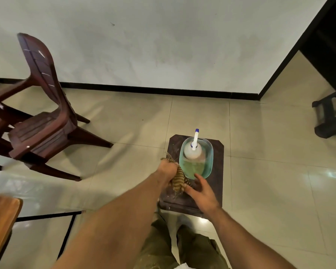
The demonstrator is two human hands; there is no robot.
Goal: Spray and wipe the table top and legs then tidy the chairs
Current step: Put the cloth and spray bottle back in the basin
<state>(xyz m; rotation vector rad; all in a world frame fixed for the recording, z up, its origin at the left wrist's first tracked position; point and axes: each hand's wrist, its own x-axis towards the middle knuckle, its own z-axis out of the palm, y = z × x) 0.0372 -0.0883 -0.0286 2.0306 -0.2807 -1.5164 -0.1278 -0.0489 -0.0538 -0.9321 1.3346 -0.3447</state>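
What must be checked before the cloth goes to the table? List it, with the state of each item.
1. Cloth gripped by left hand: ok.
2. Right hand on the cloth's lower end: ok.
3. Cloth wrung out: cannot tell.
4. Spray bottle within reach in the basin: ok.
5. Basin steady on the stool: ok.
6. Chairs tidied: not ok, tilted and stacked.
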